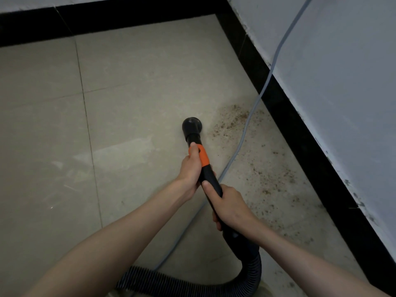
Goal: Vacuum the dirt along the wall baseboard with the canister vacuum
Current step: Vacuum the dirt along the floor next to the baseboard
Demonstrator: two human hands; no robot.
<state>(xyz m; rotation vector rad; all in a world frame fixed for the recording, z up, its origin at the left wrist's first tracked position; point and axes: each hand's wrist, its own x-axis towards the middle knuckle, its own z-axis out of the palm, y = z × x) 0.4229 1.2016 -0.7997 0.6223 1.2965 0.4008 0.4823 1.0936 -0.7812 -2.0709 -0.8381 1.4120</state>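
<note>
You look down at a beige tiled floor [132, 86] crossed by thin dark grout lines. A glossy black baseboard [300, 133] edges pale blue-grey walls [342, 71] marked with dark scuffs. Brown speckled dirt [263, 168] dots the tiles. Your vacuum wand [211, 183] is black with an orange band [202, 155], its round nozzle [192, 125] black. The ribbed hose [171, 281] is black; the cable [246, 125] light blue.
</note>
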